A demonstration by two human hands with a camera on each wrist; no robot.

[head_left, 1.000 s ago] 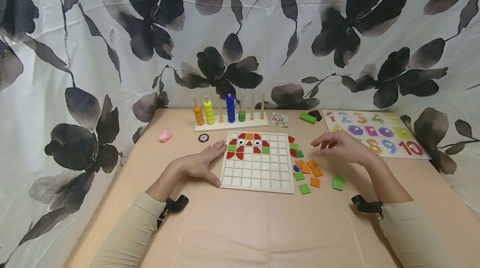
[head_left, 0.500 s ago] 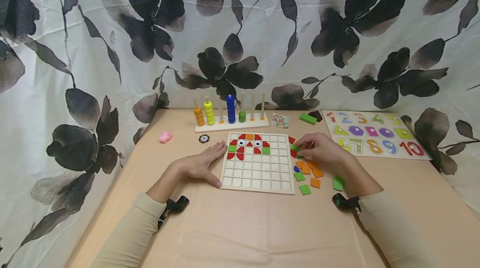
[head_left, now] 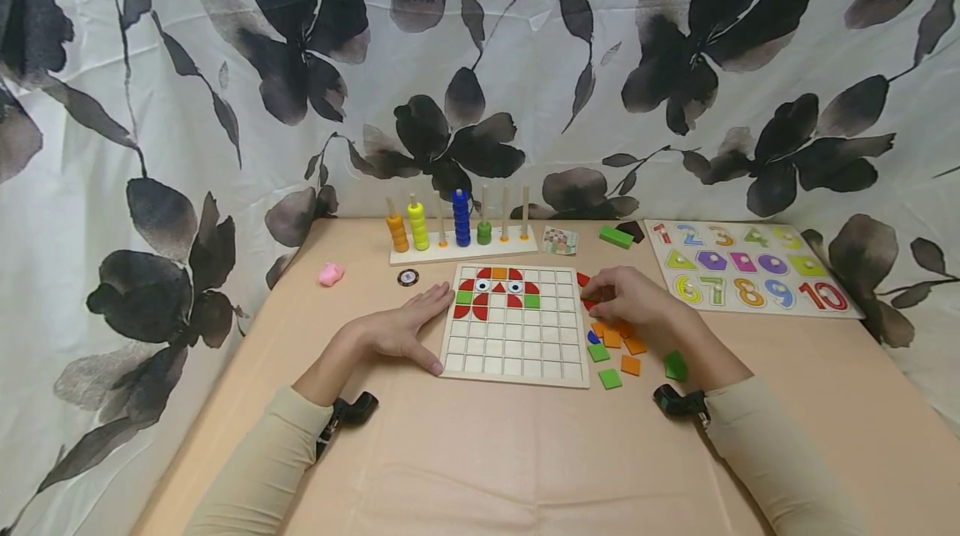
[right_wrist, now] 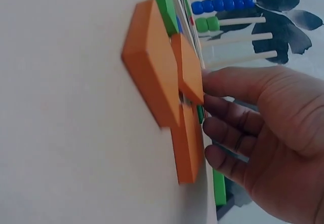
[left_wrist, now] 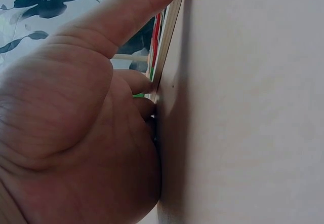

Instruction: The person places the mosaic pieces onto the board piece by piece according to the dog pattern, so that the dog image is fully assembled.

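A white grid board [head_left: 512, 353] lies on the table, with red, green and orange tiles and two eye tiles set into its upper rows. My left hand [head_left: 405, 328] rests along its left edge, fingers extended and thumb at the lower left corner. Beyond the board's right edge, my right hand [head_left: 630, 296] reaches down among loose tiles, fingers bent beside a red tile [head_left: 586, 303]. In the right wrist view, orange tiles [right_wrist: 152, 67] stand in front of the fingertips [right_wrist: 212, 127], so whether they pinch anything is hidden.
A peg stand [head_left: 465, 249] with coloured rings stands at the back, beside a small picture card [head_left: 560, 241]. A number board [head_left: 750, 269] lies back right, near a green block [head_left: 616, 237]. A pink piece [head_left: 331, 273] and a round token [head_left: 408, 277] lie left.
My right hand has moved left from near the number board to the red and green tiles, then slightly lower, covering the green ones. The left hand stays in place.
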